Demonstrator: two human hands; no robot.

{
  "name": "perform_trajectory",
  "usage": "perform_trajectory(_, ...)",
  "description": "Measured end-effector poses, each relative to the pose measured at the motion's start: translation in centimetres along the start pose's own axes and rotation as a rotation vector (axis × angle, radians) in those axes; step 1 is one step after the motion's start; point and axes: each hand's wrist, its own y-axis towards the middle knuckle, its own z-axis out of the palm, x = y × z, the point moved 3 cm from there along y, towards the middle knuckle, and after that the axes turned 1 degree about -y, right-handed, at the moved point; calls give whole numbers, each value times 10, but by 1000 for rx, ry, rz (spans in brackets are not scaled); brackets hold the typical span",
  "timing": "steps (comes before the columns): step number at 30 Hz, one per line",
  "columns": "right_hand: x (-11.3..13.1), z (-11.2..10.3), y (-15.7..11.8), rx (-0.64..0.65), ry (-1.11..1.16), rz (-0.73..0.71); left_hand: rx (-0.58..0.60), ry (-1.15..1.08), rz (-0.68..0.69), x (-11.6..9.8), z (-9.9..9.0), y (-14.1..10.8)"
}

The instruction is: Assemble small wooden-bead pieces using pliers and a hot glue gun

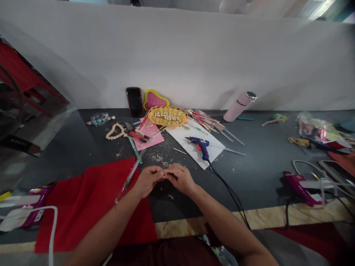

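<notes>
My left hand and my right hand meet at the fingertips over the near edge of the dark table. Both are closed in a pinch around something small and pale, too small to name. Just beyond my fingers lie pale crumbs and shavings and a short thin stick. A blue hot glue gun rests on a white sheet to the right. Farther back, a yellow woven basket holds many small pale pieces. Red-handled pliers lie on pink paper.
A heart-shaped beaded ring, a phone and a bundle of sticks lie farther back. The pink bottle stands by the white partition. Red cloth covers the left front. Purple power strips with cables sit at both sides.
</notes>
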Motion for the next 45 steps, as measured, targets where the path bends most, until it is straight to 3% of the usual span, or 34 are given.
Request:
perform_trajectory(6, -5, -2, -1, 55, -6, 3, -66, 44, 35, -9, 4, -3)
perform_trajectory(12, -12, -16, -1, 5, -36, 62, -166, 287, 215, -45, 2, 8)
perform_trajectory(19, -12, -20, -2, -24, -56, 12, -330, 1078, 516, -125, -2, 81)
perform_trajectory(24, -9, -23, 1, 6, -97, -6, -400, 1387, 599, -156, -2, 143)
perform_trajectory(29, -9, -24, 2, 42, -124, -49, -417, 1396, 614, -161, -5, 184)
perform_trajectory(34, -14, -21, 0, 77, -147, -45, -427, 1370, 611, -159, -7, 199)
perform_trajectory(40, -23, -19, -4, 94, -167, 36, -455, 1274, 633, -167, -11, 191)
perform_trajectory(45, -36, -23, -7, 72, -211, 169, -505, 1044, 682, -177, -10, 157)
